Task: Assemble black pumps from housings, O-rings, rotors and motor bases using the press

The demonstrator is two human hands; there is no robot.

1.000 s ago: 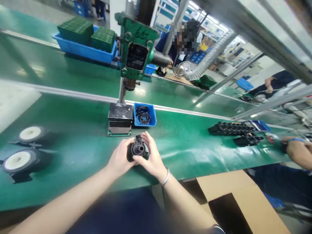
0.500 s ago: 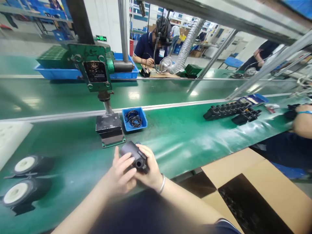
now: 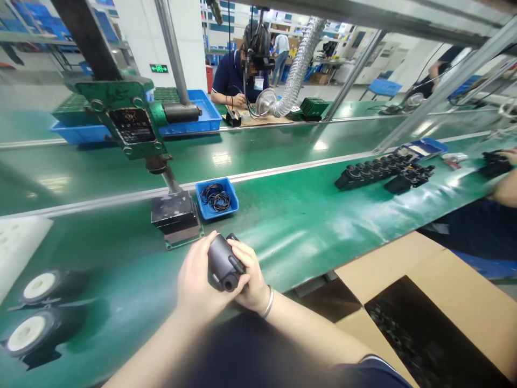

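Between my two hands is a black cylindrical housing with a round hole at its near end. My left hand curves round its left side, thumb beneath the near end. From the right, my right hand grips it, fingers over the upper side; a metal bangle circles that wrist. The housing is held above the green work surface, in front of the press's black base block. Beside that block sits a small blue bin with thin black rings in it.
A green arbor press stands at left. Two black parts with white discs lie on the left. Rows of black housings stand at right. An open cardboard box is below. A co-worker sits opposite; another's arm reaches in from the right.
My left hand has gone from loose, extended fingers to a wrapped hold on the housing. The housing has turned slightly and come nearer. My view has shifted a little.
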